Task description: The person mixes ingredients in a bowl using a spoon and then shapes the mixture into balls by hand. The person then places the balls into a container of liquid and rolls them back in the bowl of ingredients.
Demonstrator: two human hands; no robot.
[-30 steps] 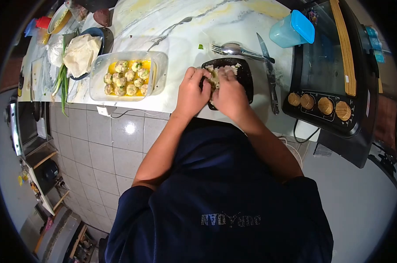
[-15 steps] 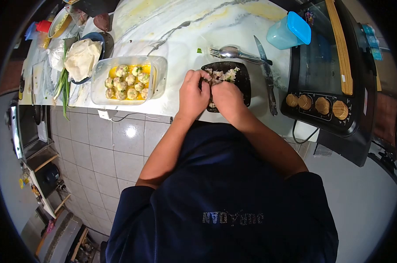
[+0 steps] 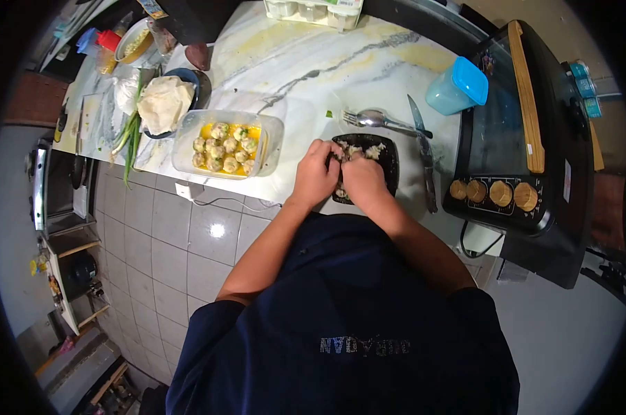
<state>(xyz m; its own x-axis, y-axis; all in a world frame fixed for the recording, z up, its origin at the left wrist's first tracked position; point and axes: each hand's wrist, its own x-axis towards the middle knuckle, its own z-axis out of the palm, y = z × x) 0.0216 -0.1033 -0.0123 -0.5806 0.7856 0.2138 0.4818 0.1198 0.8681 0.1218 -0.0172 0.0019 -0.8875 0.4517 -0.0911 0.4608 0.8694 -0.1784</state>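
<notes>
My left hand (image 3: pixel 317 171) and my right hand (image 3: pixel 363 179) meet over the near left part of a black square bowl (image 3: pixel 394 162). Inside the bowl is a pale, chopped filling (image 3: pixel 374 151) with green bits. The fingers of both hands are curled in, fingertips close together; what they pinch is hidden. Left of the hands, a clear plastic container (image 3: pixel 275 142) holds several pale balls (image 3: pixel 216 151) flecked with green, in orange liquid. Beyond the bowl lie a fork (image 3: pixel 352 119) and a spoon (image 3: pixel 373 118), with a knife (image 3: pixel 424 142) to the right.
A black toaster oven (image 3: pixel 500 152) with wooden knobs stands at the right, beside a blue-lidded tub (image 3: pixel 458 88). At the left are pale thin sheets (image 3: pixel 166 104) on a dark plate and green onions (image 3: pixel 128 138). An egg carton (image 3: pixel 315 10) sits at the back.
The view has tilted, so the counter's things appear lower and the egg carton has come into sight. Both hands stay together at the bowl, their fingers slightly shifted.
</notes>
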